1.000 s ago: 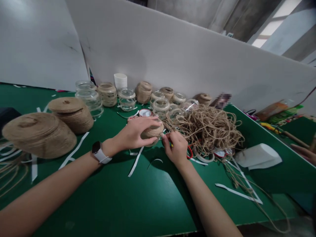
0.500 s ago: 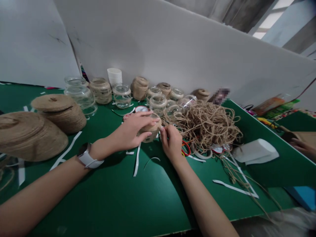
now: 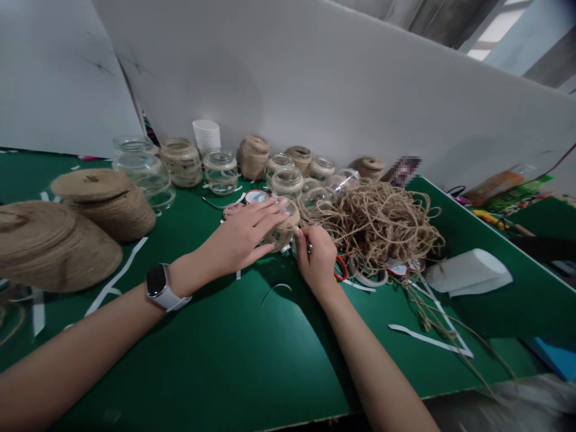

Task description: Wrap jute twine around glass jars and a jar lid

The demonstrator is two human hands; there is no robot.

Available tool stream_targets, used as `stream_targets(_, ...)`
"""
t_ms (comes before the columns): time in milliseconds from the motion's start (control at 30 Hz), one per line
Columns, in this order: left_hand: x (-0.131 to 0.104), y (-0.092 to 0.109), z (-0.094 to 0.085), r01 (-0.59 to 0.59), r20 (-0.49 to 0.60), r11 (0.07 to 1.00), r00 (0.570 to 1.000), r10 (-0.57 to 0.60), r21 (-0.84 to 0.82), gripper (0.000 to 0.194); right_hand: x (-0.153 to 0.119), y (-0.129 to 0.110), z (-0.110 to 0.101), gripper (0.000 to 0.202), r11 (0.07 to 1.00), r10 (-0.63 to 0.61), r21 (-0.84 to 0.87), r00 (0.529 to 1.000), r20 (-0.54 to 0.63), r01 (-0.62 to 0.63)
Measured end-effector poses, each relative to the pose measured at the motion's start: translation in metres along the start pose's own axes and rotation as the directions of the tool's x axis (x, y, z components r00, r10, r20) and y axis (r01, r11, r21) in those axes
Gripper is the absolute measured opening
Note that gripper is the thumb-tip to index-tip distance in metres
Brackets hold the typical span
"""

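Note:
A glass jar (image 3: 284, 231) with twine wound around its upper part stands tilted between my hands. My left hand (image 3: 247, 234) lies along its left side, fingers stretched over it and thumb low at the front, holding it. On the jar's right edge, my right hand (image 3: 316, 255) is closed in a pinch at the twine; the exact strand between thumb and forefinger is hard to make out. A big tangle of jute twine (image 3: 389, 225) lies to the right, with loose strands reaching toward the jar. Red-handled scissors (image 3: 342, 269) show partly behind my right hand.
Glass jars (image 3: 220, 173) and twine-wrapped jars (image 3: 254, 158) line the white partition. Large twine-covered lidded pots (image 3: 105, 201) stand at left. White paper cups (image 3: 207, 135) are stacked behind. A tape roll (image 3: 369, 277), a white roll (image 3: 470, 275) and white strips (image 3: 429, 341) lie at right.
The jar has turned in my hands and shows more bare glass. My right hand has shifted slightly rightward. The long white strip below the jar is mostly out of sight. The view has moved a little.

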State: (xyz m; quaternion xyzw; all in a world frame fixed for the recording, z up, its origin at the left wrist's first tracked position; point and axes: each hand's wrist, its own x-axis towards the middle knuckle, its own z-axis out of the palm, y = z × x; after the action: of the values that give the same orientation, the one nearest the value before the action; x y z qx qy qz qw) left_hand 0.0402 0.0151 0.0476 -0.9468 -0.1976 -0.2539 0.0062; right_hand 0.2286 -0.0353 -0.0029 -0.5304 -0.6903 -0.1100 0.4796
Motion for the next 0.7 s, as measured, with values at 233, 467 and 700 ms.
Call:
stream_targets(233,0.001,0.005,0.003,-0.011,-0.05,1.0,0.999,0.009,-0.026,0.045,-0.001,0.005,0.002,0.027,0.999,0.034,-0.006,0.999,0.019,-0.034)
stream_targets(467,-0.002,0.004,0.003,0.003,-0.087,1.0,0.996,-0.004,-0.01,0.05,-0.004,-0.004,-0.002,0.026,0.997,-0.039,0.07,0.999,-0.002,0.039)
stream_targets(700,-0.001,0.006,0.001,-0.002,-0.08,0.999,0.997,-0.001,-0.035,0.045,-0.005,-0.004,-0.003,0.023,0.991,-0.08,0.107,0.996,-0.051,0.085)
